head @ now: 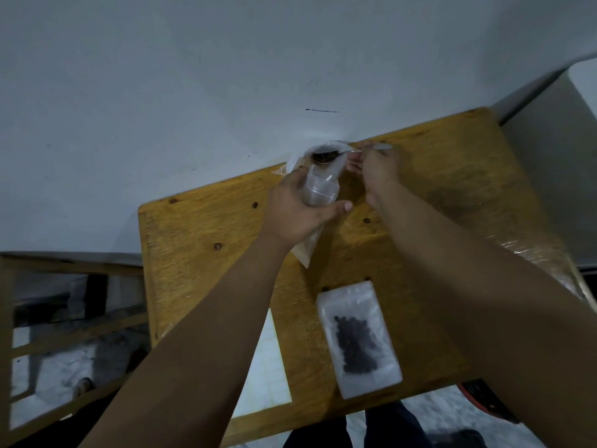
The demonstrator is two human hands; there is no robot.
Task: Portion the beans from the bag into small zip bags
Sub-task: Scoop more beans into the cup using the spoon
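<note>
Both bare forearms stretched forward, left hand (300,210) curled round a small zip bag (319,192), thumb extended rightward, right hand (379,171) alongside, pinching a spoon (336,153) handle

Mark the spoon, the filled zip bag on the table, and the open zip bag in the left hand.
spoon (324,154), head view, on the bean-loaded bowl.
filled zip bag (355,342), head view, on its middle, over the dark beans.
open zip bag (318,190), head view, on the clear side wall below its mouth.

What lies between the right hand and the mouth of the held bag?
A spoon, in the head view: the right hand holds its handle, its bowl at the mouth of the bag.
</note>
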